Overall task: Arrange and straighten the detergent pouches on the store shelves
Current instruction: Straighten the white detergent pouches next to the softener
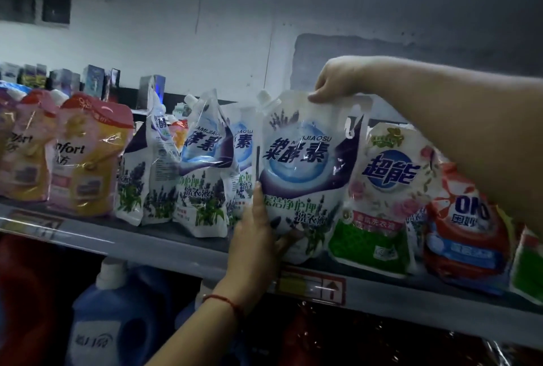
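A white detergent pouch with a blue circle and lavender print (pixel 302 165) stands upright at the front of the grey shelf (pixel 182 254). My right hand (pixel 335 80) pinches its top edge beside the handle cut-out. My left hand (pixel 255 236) holds its lower left edge, thumb along the side and fingers under the bottom. Several matching lavender pouches (pixel 205 171) lean unevenly to its left. A green and white pouch (pixel 382 201) stands just to its right, partly behind it.
Yellow and pink softener pouches (pixel 88 154) fill the shelf's left end. A red and blue pouch (pixel 467 227) sits at the right under my forearm. Small boxes (pixel 94 80) line the back. Blue jugs (pixel 117 318) stand on the lower shelf. A price tag (pixel 311 286) is on the shelf edge.
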`<state>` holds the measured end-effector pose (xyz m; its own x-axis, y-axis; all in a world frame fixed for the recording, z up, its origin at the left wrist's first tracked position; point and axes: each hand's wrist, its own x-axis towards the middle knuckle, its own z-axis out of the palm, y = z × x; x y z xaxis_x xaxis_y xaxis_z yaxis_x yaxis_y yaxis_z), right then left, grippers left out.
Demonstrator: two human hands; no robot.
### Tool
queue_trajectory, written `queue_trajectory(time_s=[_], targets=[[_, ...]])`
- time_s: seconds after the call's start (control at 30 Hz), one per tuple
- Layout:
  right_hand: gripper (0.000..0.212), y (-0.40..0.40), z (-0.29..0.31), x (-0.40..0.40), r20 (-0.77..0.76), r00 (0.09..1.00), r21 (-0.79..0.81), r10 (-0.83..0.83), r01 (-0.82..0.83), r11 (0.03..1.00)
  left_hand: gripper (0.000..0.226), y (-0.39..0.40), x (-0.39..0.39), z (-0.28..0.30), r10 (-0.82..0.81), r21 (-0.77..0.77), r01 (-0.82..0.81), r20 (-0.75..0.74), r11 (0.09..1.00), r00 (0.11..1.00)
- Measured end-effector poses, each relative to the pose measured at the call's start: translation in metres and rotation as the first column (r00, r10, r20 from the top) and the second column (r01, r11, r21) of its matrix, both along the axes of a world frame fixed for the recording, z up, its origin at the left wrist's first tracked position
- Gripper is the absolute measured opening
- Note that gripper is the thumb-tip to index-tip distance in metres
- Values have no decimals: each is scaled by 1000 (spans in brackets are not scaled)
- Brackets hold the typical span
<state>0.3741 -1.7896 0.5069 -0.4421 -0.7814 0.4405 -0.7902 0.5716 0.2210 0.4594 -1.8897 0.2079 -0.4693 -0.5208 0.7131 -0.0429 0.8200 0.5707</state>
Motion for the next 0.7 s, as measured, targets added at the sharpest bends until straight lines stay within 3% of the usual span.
queue_trajectory(time_s=[0.1,0.3,0.53,0.7], targets=[[40,-22,-19,-16,-85,996,-40,1,-4,999,113,12,-4,3,81,-7,-81,116,997,990],[42,-9,-13,-23,-67,997,-158,-44,33,987,114,15,-5,8,150,-18,-149,192,989,970],[26,-18,-30,-40,44,988,-340,-146,152,928,111,19,-4,10,184,-73,-171,242,982,953],[22,-28,-30,-37,120,989,-414,-92,134,900,109,23,-4,11,208,-86,-192,253,978,945]])
